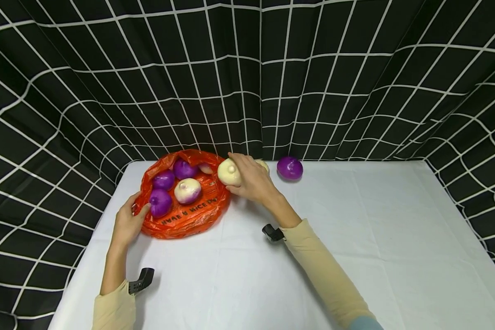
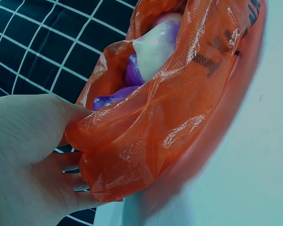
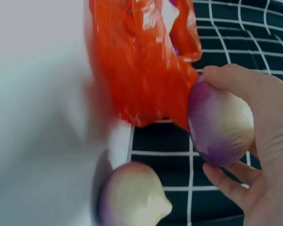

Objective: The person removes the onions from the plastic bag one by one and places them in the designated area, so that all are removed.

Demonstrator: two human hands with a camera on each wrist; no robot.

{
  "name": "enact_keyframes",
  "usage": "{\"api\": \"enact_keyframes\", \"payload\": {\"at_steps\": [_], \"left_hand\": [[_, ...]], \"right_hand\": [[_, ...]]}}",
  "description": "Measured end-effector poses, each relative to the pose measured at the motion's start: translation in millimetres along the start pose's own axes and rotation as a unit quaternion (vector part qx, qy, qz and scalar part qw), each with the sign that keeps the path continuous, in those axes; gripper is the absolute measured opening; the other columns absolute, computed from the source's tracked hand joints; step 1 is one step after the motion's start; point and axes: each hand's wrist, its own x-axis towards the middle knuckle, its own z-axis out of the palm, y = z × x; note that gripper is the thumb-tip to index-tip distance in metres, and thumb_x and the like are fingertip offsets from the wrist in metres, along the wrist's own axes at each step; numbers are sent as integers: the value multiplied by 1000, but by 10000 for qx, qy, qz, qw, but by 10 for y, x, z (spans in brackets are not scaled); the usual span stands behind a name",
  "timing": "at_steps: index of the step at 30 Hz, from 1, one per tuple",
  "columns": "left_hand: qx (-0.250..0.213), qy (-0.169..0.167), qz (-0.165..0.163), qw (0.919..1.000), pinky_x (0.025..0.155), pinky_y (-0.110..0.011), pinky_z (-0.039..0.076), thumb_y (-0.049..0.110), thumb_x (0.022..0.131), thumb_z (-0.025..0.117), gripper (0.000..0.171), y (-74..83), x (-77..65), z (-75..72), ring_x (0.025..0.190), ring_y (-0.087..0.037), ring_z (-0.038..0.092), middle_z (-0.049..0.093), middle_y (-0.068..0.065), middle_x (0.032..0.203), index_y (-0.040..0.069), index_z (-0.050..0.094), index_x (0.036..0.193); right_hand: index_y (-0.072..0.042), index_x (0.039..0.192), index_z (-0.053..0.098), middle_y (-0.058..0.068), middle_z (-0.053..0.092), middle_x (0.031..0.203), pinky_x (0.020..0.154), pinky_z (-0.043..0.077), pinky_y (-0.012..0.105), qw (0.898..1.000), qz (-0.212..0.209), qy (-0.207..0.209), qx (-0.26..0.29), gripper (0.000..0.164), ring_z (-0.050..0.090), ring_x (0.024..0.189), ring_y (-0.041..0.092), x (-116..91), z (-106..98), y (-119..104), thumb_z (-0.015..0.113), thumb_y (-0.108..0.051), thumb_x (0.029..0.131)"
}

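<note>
Right hand (image 1: 251, 176), on my feed, curls round a turnip (image 1: 228, 172), thumb to one side and fingers to the other, right beside the rim of the red bag (image 1: 198, 225); whether fruit and plastic touch, I cannot tell. Left hand (image 1: 128, 223) pinches the far edge of the bag between thumb and fingers, and the mouth gapes over several more turnips.

I read the step as handling the turnip at the mouth. To do it well, I would hold that pinched edge wide, lift the turnip well above the rim so it does not drag the film, and let go gently, over a steady surface, because round things roll. I would also spread my grip past the widest part, since a slick skin could slip from a narrow pinch.

Thin, glossy and crinkled, the bag wears black print and looks ready to fold inward. Each turnip is smooth and shiny; the pale turnip (image 3: 132, 195) near the held one fades from purple to cream and tapers to a small nub. Further right, a purple turnip (image 1: 290, 168) sits on the white counter (image 1: 231, 275), near the gridded black curtain (image 1: 305, 91)
</note>
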Motion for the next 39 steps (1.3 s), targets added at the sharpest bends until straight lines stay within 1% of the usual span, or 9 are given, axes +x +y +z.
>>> {"api": "enact_keyframes", "payload": {"at_steps": [4, 7, 11, 16, 20, 24, 27, 31, 39], "left_hand": [[43, -17, -65, 10000, 104, -58, 36, 22, 101, 52, 57, -4, -6, -1, 129, -49, 43, 40, -34, 143, -4, 33, 149], [59, -42, -96, 9999, 104, -58, 36, 22, 102, 52, 58, -1, -8, -2, 129, -48, 43, 40, -34, 144, -4, 32, 149], [57, -43, -95, 9999, 104, -58, 36, 22, 102, 52, 58, 1, -8, -3, 128, -48, 44, 40, -34, 143, -4, 32, 149], [76, 22, -27, 10000, 103, -58, 37, 21, 101, 52, 56, -4, -5, -4, 127, -49, 45, 42, -35, 142, -4, 34, 148], [109, 26, 4, 9999, 104, -59, 36, 21, 101, 52, 56, -5, -7, -5, 127, -49, 44, 41, -35, 142, -5, 34, 148], [97, 23, 19, 9999, 102, -58, 37, 20, 102, 52, 55, -1, -8, -9, 126, -49, 45, 42, -35, 141, -5, 34, 148], [78, 14, 7, 10000, 101, -58, 39, 20, 102, 51, 56, 2, -11, -8, 126, -49, 46, 42, -35, 141, -5, 34, 148], [54, -7, -29, 10000, 101, -58, 40, 21, 102, 51, 56, 5, -16, -1, 126, -49, 46, 41, -35, 142, -5, 33, 148], [-19, 118, 97, 9999, 102, -57, 38, 16, 101, 53, 53, 0, -5, 14, 127, -47, 46, 42, -34, 142, -5, 36, 146]], "right_hand": [[-9, 140, 50, 6, 49, 142, 97, 45, 43, 9999, -34, 104, -47, 77, 48, 125, 24, -28, -20, 86, 83, -36, 75], [-9, 138, 53, 6, 48, 142, 98, 45, 41, 9999, -80, 150, 27, 74, 47, 124, 25, -48, -47, 146, 84, -33, 75], [-10, 136, 55, 6, 48, 141, 94, 46, 41, 9997, -75, 205, 119, 71, 47, 123, 25, -88, -101, 230, 85, -31, 75], [-11, 133, 57, 7, 49, 140, 90, 48, 41, 9992, 9, 376, 118, 68, 48, 121, 25, -156, -181, 343, 85, -33, 75], [-10, 131, 58, 8, 50, 138, 92, 47, 44, 9982, 123, 582, 76, 68, 49, 121, 27, -214, -238, 439, 86, -34, 74], [-11, 132, 58, 8, 50, 138, 93, 46, 47, 9972, 277, 688, 105, 68, 48, 124, 27, -257, -300, 525, 86, -30, 73], [-12, 133, 57, 8, 50, 138, 89, 47, 49, 9964, 378, 747, 99, 68, 49, 122, 29, -293, -350, 585, 86, -28, 73], [-14, 134, 57, 9, 50, 137, 84, 48, 51, 9953, 489, 840, 33, 68, 51, 119, 31, -347, -414, 672, 85, -29, 74], [-12, 134, 56, 8, 49, 137, 83, 47, 55, 9930, 885, 784, 7, 69, 50, 119, 32, -496, -535, 888, 86, -30, 74]]}}
